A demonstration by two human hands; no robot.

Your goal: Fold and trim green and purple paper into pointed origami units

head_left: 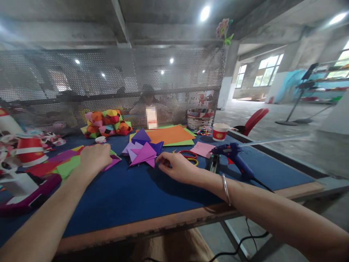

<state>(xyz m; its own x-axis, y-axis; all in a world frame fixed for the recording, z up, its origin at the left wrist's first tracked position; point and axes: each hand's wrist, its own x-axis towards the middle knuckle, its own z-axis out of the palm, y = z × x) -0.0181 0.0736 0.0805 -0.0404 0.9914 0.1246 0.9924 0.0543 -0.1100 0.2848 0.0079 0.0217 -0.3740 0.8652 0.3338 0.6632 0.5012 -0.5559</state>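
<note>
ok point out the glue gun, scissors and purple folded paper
glue gun [232, 150]: head view, on its blue body
scissors [191, 155]: head view, on the handles
purple folded paper [145, 152]: head view, on the top flap

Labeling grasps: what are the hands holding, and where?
Nothing clearly held. Right hand touches the purple folded paper at its near corner; left hand rests on colored sheets.

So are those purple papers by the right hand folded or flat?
Folded. The purple papers are creased into pointed triangular shapes, piled together, unlike the flat orange sheet behind them. The right hand rests beside them.
</note>
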